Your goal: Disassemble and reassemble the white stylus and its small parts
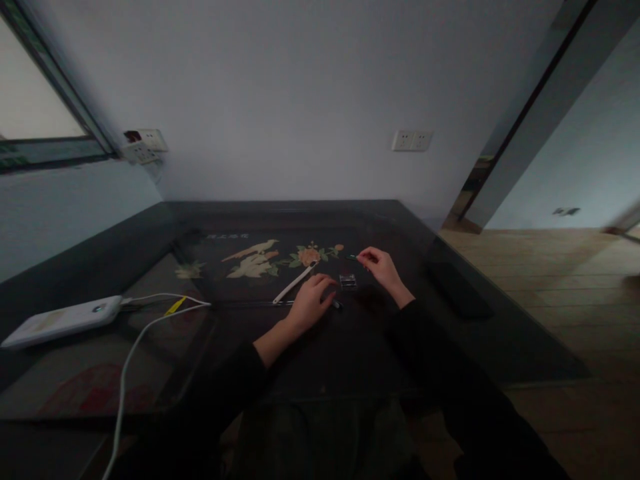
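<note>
My right hand [379, 263] is pinched on a small, thin dark piece [351, 257], held over the right end of the tabletop's flower picture. My left hand [313, 299] rests low over the dark table [350, 353], fingers loosely bent, with a gap between thumb and forefinger. Just beside its thumb lies a small dark object with a pale end [337, 305], partly hidden by the hand. A small clear case [348, 281] sits between my hands. Slanting behind my left hand is a slim white handle-like stick [294, 284], its lower end near the wrist side.
A white power bank [65, 321] lies at the left with a white cable [125, 373] running off the front edge. A dark flat object [459, 290] rests at the right. The wall [280, 133] with sockets [413, 141] stands behind the table.
</note>
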{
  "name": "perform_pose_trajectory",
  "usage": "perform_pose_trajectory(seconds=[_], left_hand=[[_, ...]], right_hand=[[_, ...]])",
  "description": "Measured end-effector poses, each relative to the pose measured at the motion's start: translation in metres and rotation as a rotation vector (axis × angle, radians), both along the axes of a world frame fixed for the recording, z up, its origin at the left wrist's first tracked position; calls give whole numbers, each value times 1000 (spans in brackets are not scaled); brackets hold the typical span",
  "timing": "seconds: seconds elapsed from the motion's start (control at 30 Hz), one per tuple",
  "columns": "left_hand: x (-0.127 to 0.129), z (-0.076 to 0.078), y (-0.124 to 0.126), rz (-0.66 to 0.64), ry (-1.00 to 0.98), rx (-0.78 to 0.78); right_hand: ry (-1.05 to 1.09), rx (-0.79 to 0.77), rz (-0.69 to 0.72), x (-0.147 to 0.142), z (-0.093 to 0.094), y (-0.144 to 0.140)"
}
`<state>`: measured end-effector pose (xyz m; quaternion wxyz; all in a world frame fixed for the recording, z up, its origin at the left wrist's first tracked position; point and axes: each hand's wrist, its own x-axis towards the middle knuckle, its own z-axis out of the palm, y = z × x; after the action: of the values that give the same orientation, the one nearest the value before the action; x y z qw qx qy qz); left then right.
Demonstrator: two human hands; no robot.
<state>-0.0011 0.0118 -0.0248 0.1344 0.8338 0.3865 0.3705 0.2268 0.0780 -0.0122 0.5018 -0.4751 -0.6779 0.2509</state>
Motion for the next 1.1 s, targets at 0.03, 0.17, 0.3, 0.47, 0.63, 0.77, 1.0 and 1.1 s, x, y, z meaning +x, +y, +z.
perform_pose_trajectory(seconds=[0.03, 0.17, 0.3, 0.47, 0.63, 0.77, 1.0, 1.1], left_hand=[[4, 0, 2, 8, 72, 25], [19, -1, 12, 70, 192, 38], [18, -5, 17, 102, 190, 15], [11, -10, 16, 64, 225, 10], [14, -14, 16, 29, 259, 11], [15, -15, 15, 17, 273, 15], [15, -13, 14, 0, 290, 15], [16, -12, 14, -3, 286, 5]], right_hand=[[-58, -9, 1, 3, -7, 3], [-209, -37, 80, 8, -26, 8], [-249, -36, 94, 8, -30, 8], [-288, -6, 112, 10, -34, 10], [-365, 8, 115, 11, -41, 13], [-369, 2, 119, 9, -42, 12], [-417, -13, 85, 6, -40, 9], [-410, -8, 72, 5, -38, 7]])
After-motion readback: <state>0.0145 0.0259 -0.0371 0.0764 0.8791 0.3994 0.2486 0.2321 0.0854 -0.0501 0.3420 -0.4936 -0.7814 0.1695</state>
